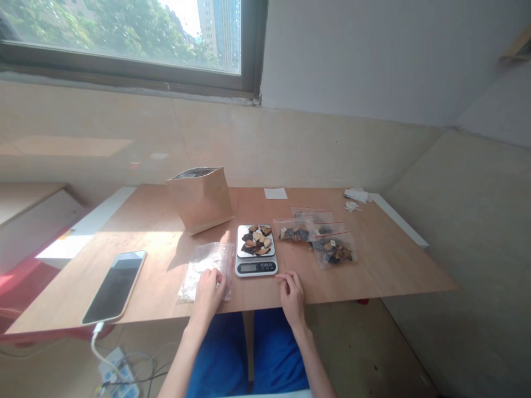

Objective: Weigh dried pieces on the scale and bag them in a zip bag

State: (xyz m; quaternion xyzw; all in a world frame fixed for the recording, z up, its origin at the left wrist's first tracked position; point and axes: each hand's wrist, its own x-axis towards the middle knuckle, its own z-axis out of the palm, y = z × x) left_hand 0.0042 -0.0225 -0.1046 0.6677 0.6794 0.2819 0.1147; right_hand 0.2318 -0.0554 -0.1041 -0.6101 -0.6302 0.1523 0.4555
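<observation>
My left hand [209,292] lies flat, fingers spread, on a stack of empty clear zip bags [206,270] near the table's front edge. My right hand [291,294] rests on the table just right of a small kitchen scale [256,267], fingers loosely curled and together, with nothing that I can make out in them. Dark and tan dried pieces [256,240] lie on the scale's platform. Three filled clear zip bags [333,249] lie to the right of the scale.
An open brown paper bag [201,199] stands behind the scale. A phone [115,286] on a white cable lies at the front left. A white slip [275,193] and crumpled white scraps [357,196] sit at the back. The wooden table [394,265] meets the wall behind.
</observation>
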